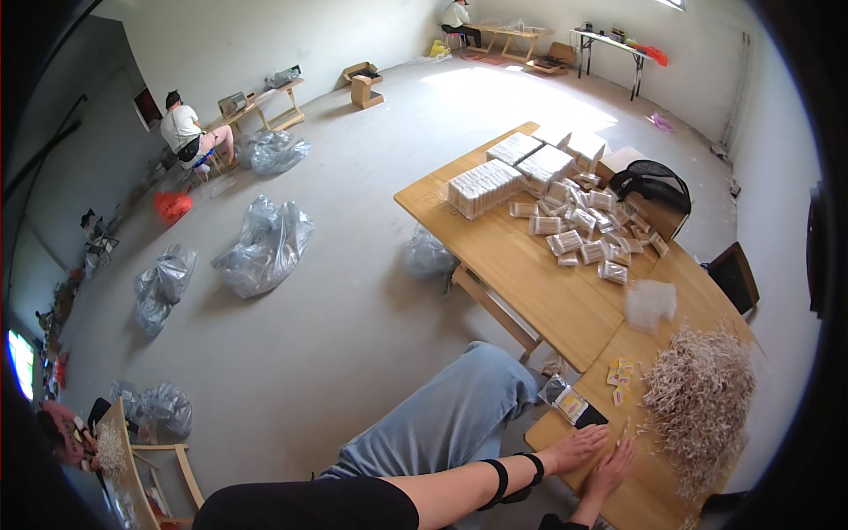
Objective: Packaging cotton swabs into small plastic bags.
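Note:
My left hand lies at the near edge of the wooden table, its fingers stretched out side by side. Close to its right, my right hand also has its fingers extended. A few thin swab sticks show between the hands, by the fingertips; whether they are gripped is too small to tell. To the right rises a big loose heap of cotton swabs. Just beyond my left hand are a dark flat object and a printed packet. Small yellow-and-white labels lie past them.
Clear-wrapped swab packs are scattered on the far half of the wooden table, beside neat stacks of packs. Clear bags lie nearer. A black mesh chair stands behind. Grey plastic sacks rest on the floor; people sit at distant tables.

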Motion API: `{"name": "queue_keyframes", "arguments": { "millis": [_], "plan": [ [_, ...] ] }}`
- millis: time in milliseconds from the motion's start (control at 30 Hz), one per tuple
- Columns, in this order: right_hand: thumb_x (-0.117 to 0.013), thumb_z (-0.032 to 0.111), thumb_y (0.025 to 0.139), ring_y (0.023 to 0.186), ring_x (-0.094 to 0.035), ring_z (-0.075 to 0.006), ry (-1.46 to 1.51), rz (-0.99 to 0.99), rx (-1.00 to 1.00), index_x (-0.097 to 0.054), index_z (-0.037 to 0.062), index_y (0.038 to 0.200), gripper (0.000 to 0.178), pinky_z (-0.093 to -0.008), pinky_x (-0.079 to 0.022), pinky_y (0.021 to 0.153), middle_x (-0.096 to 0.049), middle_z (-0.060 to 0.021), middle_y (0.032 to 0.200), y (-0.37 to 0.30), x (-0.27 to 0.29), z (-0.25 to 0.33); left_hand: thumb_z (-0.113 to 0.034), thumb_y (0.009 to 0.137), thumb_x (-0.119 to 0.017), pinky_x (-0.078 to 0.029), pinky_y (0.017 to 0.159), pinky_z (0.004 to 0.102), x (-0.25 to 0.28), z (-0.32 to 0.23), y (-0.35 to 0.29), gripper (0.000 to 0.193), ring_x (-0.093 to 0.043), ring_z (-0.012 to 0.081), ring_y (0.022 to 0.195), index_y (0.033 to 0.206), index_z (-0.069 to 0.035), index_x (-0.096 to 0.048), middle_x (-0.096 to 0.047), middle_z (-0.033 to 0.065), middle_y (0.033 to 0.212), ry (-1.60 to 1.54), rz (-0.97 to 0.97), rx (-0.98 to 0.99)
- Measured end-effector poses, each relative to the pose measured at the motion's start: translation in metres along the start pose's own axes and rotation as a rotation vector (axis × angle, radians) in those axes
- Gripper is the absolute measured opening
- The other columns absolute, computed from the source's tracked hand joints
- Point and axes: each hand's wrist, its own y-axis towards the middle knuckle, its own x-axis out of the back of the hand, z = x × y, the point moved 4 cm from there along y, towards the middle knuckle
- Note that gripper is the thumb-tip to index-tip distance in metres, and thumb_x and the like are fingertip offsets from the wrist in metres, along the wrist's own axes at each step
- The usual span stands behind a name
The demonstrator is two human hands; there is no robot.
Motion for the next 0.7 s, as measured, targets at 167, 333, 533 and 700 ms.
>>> {"name": "queue_keyframes", "arguments": {
  "millis": [167, 333, 533, 700],
  "plan": [
    [-0.049, 0.018, 0.098, 0.137, -0.039, -0.0396, 0.076, -0.008, -0.085, -0.041, 0.0003, 0.143, 0.049, -0.0481, -0.029, 0.114, -0.042, -0.0218, 0.148, -0.003, 0.013, 0.016, -0.016, 0.088, -0.054, -0.028, 0.117, 0.0430, -0.005, 0.005, -0.002, 0.047, -0.038, 0.0334, 0.139, 0.131, 0.003, -0.049, -0.043, 0.0193, 0.146, 0.004, 0.040, 0.010],
    [-0.054, 0.017, 0.096, 0.136, -0.038, -0.0417, 0.054, 0.014, -0.075, -0.042, 0.0034, 0.144, 0.051, -0.0485, -0.030, 0.112, -0.042, -0.0224, 0.147, 0.010, 0.014, 0.019, -0.018, 0.091, -0.047, -0.024, 0.119, 0.0432, -0.009, 0.007, -0.003, 0.045, -0.034, 0.0326, 0.142, 0.131, 0.003, -0.049, -0.043, 0.0194, 0.146, -0.013, 0.052, 0.050],
    [-0.053, 0.018, 0.097, 0.136, -0.038, -0.0425, -0.048, -0.060, -0.157, -0.042, 0.0060, 0.145, 0.051, -0.0500, -0.029, 0.113, -0.042, -0.0222, 0.148, 0.012, 0.005, 0.010, -0.018, 0.090, -0.049, -0.026, 0.119, 0.0426, -0.016, 0.011, -0.001, 0.045, -0.039, 0.0319, 0.139, 0.130, 0.003, -0.050, -0.045, 0.0202, 0.144, -0.034, 0.012, 0.026],
    [-0.051, 0.019, 0.097, 0.137, -0.038, -0.0394, -0.059, -0.045, -0.092, -0.048, 0.0064, 0.141, 0.046, -0.0513, -0.031, 0.111, -0.046, -0.0171, 0.146, 0.016, 0.008, 0.018, -0.018, 0.090, -0.049, -0.026, 0.119, 0.0431, -0.020, 0.013, -0.003, 0.043, -0.040, 0.0322, 0.138, 0.128, 0.002, -0.050, -0.046, 0.0205, 0.142, -0.031, -0.039, 0.028]
  ]
}}
